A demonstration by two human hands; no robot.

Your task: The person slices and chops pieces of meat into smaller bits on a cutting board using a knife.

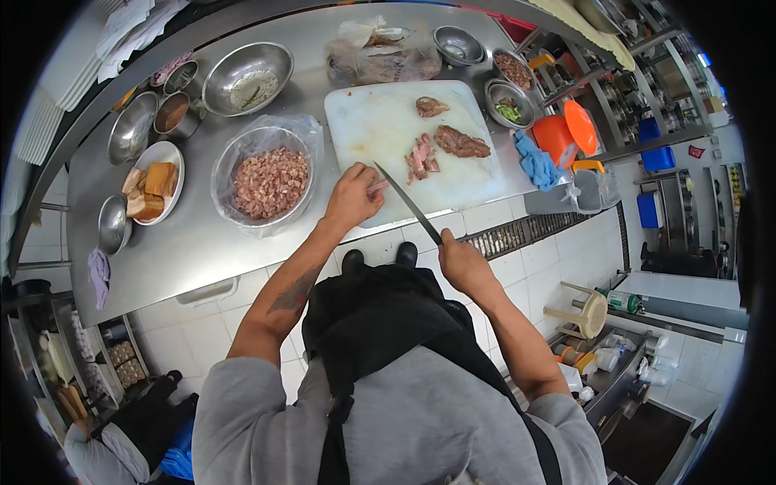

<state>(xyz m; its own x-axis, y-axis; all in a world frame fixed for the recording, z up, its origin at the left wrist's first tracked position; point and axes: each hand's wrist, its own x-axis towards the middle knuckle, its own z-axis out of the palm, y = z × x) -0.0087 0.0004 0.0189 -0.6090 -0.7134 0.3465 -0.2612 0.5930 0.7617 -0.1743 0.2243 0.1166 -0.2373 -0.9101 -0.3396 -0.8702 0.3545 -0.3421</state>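
Observation:
My right hand (464,263) is closed around the handle of a kitchen knife (414,208), its blade pointing up and left over the near edge of the white cutting board (356,129). Close to the blade's tip, my left hand (352,197) pinches a small pink strip of meat (377,187). Cut meat strips (422,158) lie on the board beyond the knife. Beside them rests a larger browned meat piece (461,141), with a smaller chunk (432,107) farther back. Left of the board, a plastic-lined bowl (222,186) holds diced meat (270,183).
A white dish (179,187) of browned blocks and several metal bowls, including a large one (279,63), stand at left. Behind the board lies a plastic bag (380,61). At right are a blue cloth (534,160) and an orange container (552,136). Another person (113,453) is at lower left.

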